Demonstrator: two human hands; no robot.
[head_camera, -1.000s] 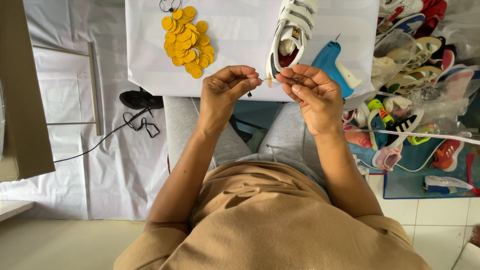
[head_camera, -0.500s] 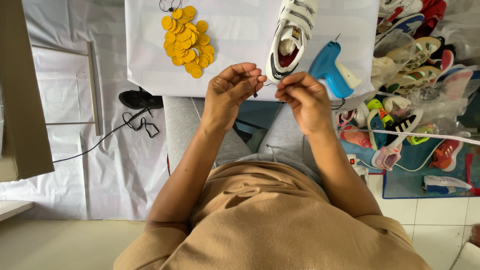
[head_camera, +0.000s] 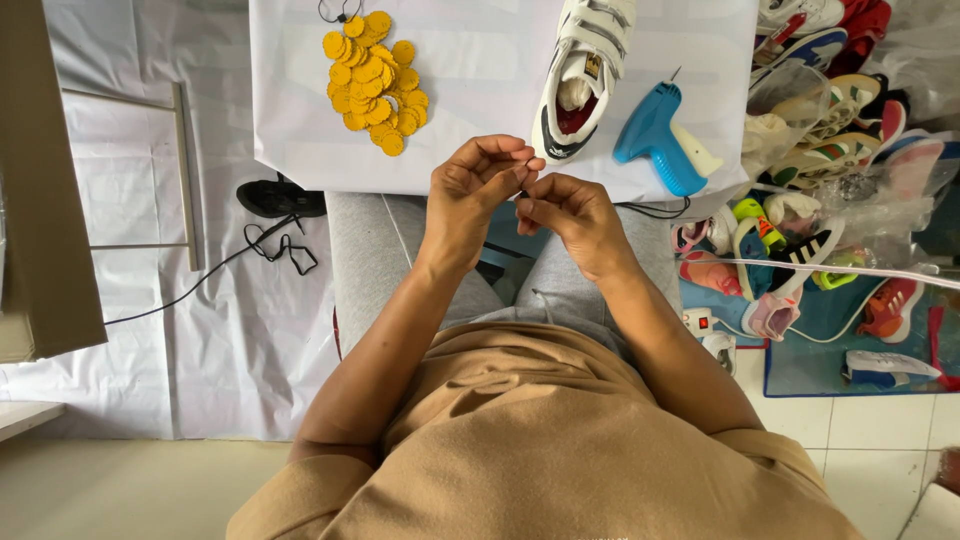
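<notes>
Tan shirt (head_camera: 540, 440), soft knit, fills the near view; grey trousers (head_camera: 370, 250) over the knees beyond it. Both hands meet above the lap at the table's near edge. Left hand (head_camera: 470, 200) has its fingers curled, thumb and forefinger tips pressed together on a small dark item (head_camera: 521, 194), thin, too small to identify. Right hand (head_camera: 570, 215) faces it, fingertips bunched and pinching the same item from the other side; the 2 hands touch at the tips. Beyond them, a table (head_camera: 480, 90) covered in smooth white sheet. On it: 1 white sneaker (head_camera: 580, 75) with straps, toe pointing away; just right of it a blue plastic gun-shaped tool (head_camera: 655, 140) with a cream grip; well to the left a heap of yellow round discs (head_camera: 372, 80), flat, overlapping. Far right, on the floor, a pile of mixed shoes (head_camera: 840, 150), some in clear bags.
</notes>
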